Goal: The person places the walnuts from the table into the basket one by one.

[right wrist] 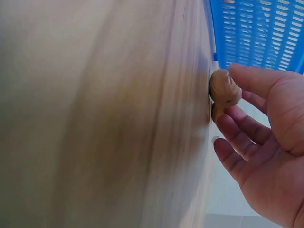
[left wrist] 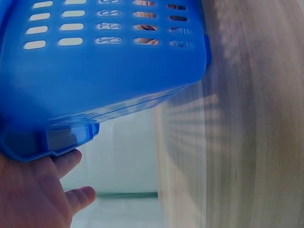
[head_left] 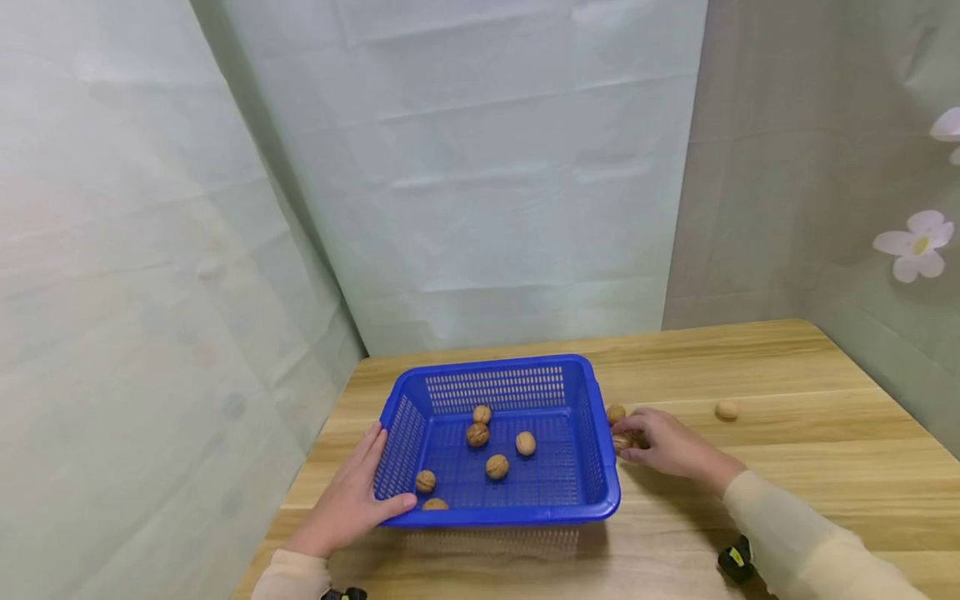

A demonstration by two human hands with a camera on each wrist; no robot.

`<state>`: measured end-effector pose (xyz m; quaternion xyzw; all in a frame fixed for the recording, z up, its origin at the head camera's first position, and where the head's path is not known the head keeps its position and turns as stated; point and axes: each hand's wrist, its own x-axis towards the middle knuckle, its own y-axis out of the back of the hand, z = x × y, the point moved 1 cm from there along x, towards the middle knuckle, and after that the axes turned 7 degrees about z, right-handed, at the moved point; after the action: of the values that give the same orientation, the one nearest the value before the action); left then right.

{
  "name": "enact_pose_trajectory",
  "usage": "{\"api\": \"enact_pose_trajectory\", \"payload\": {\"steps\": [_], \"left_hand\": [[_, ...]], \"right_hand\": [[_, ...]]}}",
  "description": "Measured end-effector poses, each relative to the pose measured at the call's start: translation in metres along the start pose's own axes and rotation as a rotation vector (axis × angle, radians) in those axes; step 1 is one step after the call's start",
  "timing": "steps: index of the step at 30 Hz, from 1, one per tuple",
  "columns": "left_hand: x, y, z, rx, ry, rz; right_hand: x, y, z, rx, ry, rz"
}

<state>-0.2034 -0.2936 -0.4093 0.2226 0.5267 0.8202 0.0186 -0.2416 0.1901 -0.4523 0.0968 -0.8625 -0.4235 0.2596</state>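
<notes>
A blue slotted plastic basket [head_left: 502, 510] stands on a wooden table [head_left: 787, 467] and holds several walnuts [head_left: 497, 466]. My left hand [head_left: 352, 500] lies flat against the basket's left wall, with the thumb at the front left corner. In the left wrist view, the palm [left wrist: 33, 194] sits just under the basket's rim [left wrist: 71, 137]. My right hand [head_left: 663, 443] is on the table just right of the basket. Its thumb and fingers pinch a walnut [right wrist: 224, 90] that touches the tabletop beside the basket wall [right wrist: 256, 33].
A second walnut [head_left: 616, 413] lies against the basket's right side, just beyond my right hand. Another loose walnut [head_left: 726, 410] lies farther right on the table. Pale curtains close off the back and both sides, and the table's left edge is near my left hand.
</notes>
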Motion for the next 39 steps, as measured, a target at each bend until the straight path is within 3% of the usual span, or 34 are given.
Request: {"api": "enact_pose_trajectory", "payload": {"steps": [5, 12, 20, 33, 36, 39], "left_hand": [[-0.001, 0.000, 0.002, -0.004, -0.002, 0.000], [0.000, 0.001, 0.002, -0.001, -0.005, 0.006], [0.001, 0.001, 0.001, -0.006, 0.019, -0.014], [0.001, 0.001, 0.000, -0.006, 0.035, -0.028], [0.001, 0.001, 0.000, -0.007, 0.036, -0.029], [0.001, 0.002, 0.001, -0.010, 0.038, -0.030]], "right_hand": [[-0.012, 0.006, 0.007, 0.049, 0.011, -0.033], [-0.021, 0.015, 0.011, 0.082, -0.052, -0.091], [-0.022, 0.016, 0.014, 0.193, -0.120, -0.144], [-0.015, 0.013, 0.017, 0.128, -0.136, -0.189], [-0.015, 0.013, 0.016, 0.196, -0.154, -0.190], [-0.016, 0.015, 0.015, 0.341, -0.174, -0.178]]}}
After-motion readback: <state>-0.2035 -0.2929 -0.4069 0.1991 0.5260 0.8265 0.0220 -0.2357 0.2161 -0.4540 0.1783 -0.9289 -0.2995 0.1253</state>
